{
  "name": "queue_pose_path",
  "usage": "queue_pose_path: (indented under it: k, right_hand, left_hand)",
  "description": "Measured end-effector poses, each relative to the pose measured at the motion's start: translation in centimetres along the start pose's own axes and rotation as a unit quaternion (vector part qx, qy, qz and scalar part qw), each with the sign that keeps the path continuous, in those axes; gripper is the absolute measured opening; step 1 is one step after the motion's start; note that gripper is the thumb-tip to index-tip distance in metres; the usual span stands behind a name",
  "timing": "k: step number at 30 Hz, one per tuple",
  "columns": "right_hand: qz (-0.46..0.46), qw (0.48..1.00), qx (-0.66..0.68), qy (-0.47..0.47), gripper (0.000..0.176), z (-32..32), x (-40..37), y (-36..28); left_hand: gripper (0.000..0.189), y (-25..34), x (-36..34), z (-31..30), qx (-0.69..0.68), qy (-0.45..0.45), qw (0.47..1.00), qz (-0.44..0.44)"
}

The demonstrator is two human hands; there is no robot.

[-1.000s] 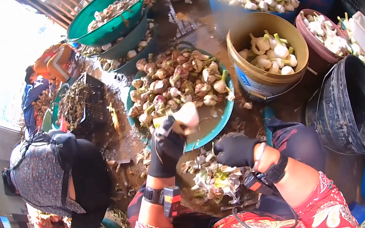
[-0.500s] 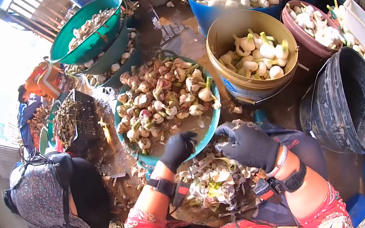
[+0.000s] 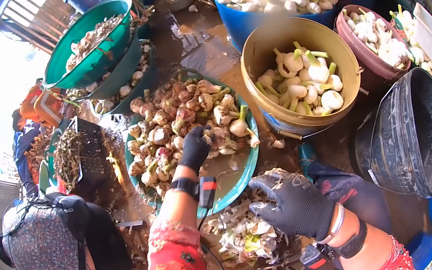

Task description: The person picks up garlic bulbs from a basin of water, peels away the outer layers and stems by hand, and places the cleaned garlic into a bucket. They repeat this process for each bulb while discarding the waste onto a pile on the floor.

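My left hand (image 3: pixel 195 148), in a black glove, reaches over the green basin (image 3: pixel 250 166). Its fingers are curled at a garlic bulb among the heaped, unpeeled garlic bulbs (image 3: pixel 159 136); the fingertips are partly hidden. My right hand (image 3: pixel 293 201), gloved too, hovers near the basin's front rim. Thumb and forefinger stand apart, with nothing visible between them; its other fingers are partly hidden. Loose garlic skins (image 3: pixel 247 229) lie in a pile below and between my forearms.
A yellowish bucket (image 3: pixel 250 59) of cleaned garlic stands right of the basin, beside a black bucket (image 3: pixel 390 134). Blue tubs (image 3: pixel 236 20) and a pink tub (image 3: pixel 346 27) hold white garlic behind. Stacked green basins (image 3: pixel 102 54) are at back left; a person (image 3: pixel 51 249) sits at left.
My left hand has moved forward from the basin's front rim onto the garlic heap. My right hand has dropped slightly nearer to me, its thumb and forefinger wider apart. The view has shifted a little.
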State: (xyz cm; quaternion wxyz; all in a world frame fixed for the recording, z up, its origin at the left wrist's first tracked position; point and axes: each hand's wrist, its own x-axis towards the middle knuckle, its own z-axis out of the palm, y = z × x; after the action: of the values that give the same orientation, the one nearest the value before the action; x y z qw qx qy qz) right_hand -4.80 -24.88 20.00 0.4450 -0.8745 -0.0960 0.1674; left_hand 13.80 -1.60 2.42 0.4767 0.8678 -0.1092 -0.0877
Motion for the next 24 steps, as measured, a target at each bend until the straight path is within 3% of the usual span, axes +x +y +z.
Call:
queue_pose_path:
  k: [1,3,4,5,7,8,9,10,11,12,13,14,15,17,18,20,21,23,24]
  right_hand:
    - [-0.006,1.000,0.002,-0.001,0.047,0.1,0.1,-0.1]
    - [-0.034,0.994,0.014,0.100,0.058,0.7,0.1,-0.4]
    - [-0.050,0.991,0.079,0.098,0.071,0.8,0.4,-0.2]
    - [-0.096,0.979,0.081,0.158,0.075,2.2,1.1,0.6]
    - [-0.010,0.962,0.265,0.062,0.079,2.1,1.1,-0.7]
    - [0.145,0.907,0.393,-0.048,0.078,1.5,1.2,-1.8]
    - [-0.010,0.849,0.527,0.040,0.074,3.8,2.2,-1.1]
    - [-0.047,0.837,0.542,0.057,0.073,5.0,1.9,-0.1]
    - [-0.086,0.822,0.559,0.070,0.071,5.5,1.7,-0.8]
    - [-0.076,0.858,0.505,0.056,0.067,5.2,0.8,-1.2]
    - [-0.170,0.903,0.373,0.125,0.064,6.8,1.2,-0.1]
    - [-0.216,0.925,0.271,0.158,0.063,6.8,1.0,-0.6]
    - [-0.256,0.932,0.166,0.195,0.063,6.9,0.8,-1.3]
    - [-0.181,0.891,0.397,0.123,0.065,8.2,1.0,-2.1]
    - [-0.117,0.830,0.542,0.059,0.067,7.9,0.6,-2.6]
    - [-0.083,0.821,0.563,0.045,0.069,7.6,0.4,-3.0]
    - [-0.080,0.829,0.551,0.051,0.069,7.7,0.6,-3.0]
    - [-0.048,0.844,0.530,0.069,0.065,7.4,0.4,-3.4]
    - [-0.042,0.825,0.560,0.062,0.061,7.3,0.5,-3.1]
  left_hand:
    - [0.033,2.7,-2.1,-1.4,-0.200,-0.024,0.975,-0.092]
    - [0.029,7.0,-6.0,-2.9,-0.360,-0.021,0.927,-0.106]
    - [0.026,9.1,-7.8,-3.5,-0.171,-0.026,0.985,0.014]
    - [0.022,12.8,-9.9,-4.4,-0.105,-0.041,0.991,0.067]
    - [0.021,14.0,-12.6,-4.9,0.070,-0.045,0.964,0.252]
    - [0.022,15.5,-13.9,-4.8,0.089,-0.020,0.946,0.312]
    - [0.024,18.1,-16.1,-4.8,-0.081,-0.050,0.988,0.120]
    - [0.026,17.9,-17.0,-4.4,-0.309,-0.042,0.950,0.011]
    - [0.029,16.9,-17.8,-4.3,-0.516,-0.029,0.851,-0.093]
    - [0.033,15.1,-18.6,-4.6,-0.353,-0.040,0.935,-0.014]
    - [0.034,12.6,-19.3,-3.9,-0.335,0.003,0.942,0.011]
    - [0.034,15.6,-20.4,-4.0,-0.514,0.004,0.855,-0.065]
    - [0.033,14.6,-20.8,-4.0,-0.488,0.013,0.872,-0.044]
    - [0.032,15.4,-21.5,-4.4,-0.475,0.021,0.879,-0.024]
    - [0.030,15.9,-21.6,-4.6,-0.457,0.025,0.887,-0.059]
    - [0.026,17.1,-21.6,-5.0,-0.415,0.034,0.906,-0.080]
    - [0.027,16.5,-21.5,-4.9,-0.485,0.025,0.868,-0.102]
    - [0.028,16.9,-21.4,-5.4,-0.443,0.020,0.892,-0.089]
    - [0.030,16.2,-21.3,-5.1,-0.493,0.015,0.863,-0.106]
